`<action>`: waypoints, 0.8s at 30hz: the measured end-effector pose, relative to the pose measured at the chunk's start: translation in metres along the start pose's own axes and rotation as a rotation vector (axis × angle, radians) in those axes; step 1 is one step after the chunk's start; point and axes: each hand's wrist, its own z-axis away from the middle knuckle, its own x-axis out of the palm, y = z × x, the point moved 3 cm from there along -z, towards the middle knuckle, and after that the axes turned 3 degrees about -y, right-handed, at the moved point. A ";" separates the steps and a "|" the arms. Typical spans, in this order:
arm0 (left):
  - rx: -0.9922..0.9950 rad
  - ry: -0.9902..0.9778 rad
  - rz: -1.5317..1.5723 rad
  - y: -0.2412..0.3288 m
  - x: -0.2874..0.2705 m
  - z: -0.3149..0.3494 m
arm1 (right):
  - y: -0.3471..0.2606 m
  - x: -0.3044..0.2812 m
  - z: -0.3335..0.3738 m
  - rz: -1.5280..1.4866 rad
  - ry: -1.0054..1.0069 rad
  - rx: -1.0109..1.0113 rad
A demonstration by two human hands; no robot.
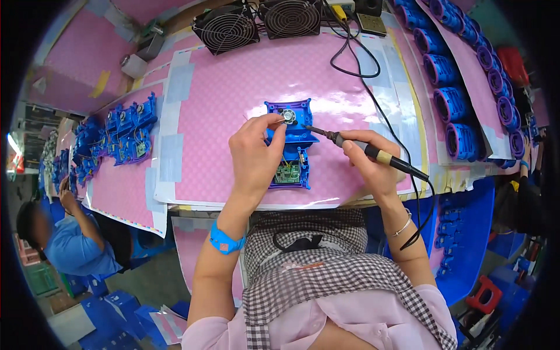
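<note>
Pink, glossy, sheet-covered surface (224,87) before me. My left fingers (265,122) pinch something thin, perhaps a wire, beside the round silver component (288,116) in an open blue plastic housing (300,135), mid-surface. Right fingers (357,153) wrap a grey-and-black soldering iron (385,157), tip at the housing's right side; contact unclear. Likely step: soldering. Next move probably calls for steady holding, brief heat. Beyond: two black square fans (227,32).

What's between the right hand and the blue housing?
The front of the soldering iron, which the right hand holds pointing toward the blue housing, in the head view.
</note>
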 end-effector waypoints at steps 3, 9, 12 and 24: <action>0.038 -0.027 0.003 0.001 -0.002 -0.001 | -0.001 0.001 0.000 0.014 -0.013 -0.024; -0.155 -0.052 -0.027 0.002 -0.007 -0.006 | -0.002 -0.001 0.000 0.001 0.008 -0.006; -0.074 -0.027 0.016 0.006 -0.006 -0.006 | -0.003 0.000 0.000 -0.037 0.015 -0.036; -0.021 -0.051 0.004 0.010 -0.007 -0.003 | -0.006 -0.005 0.001 -0.030 0.030 -0.038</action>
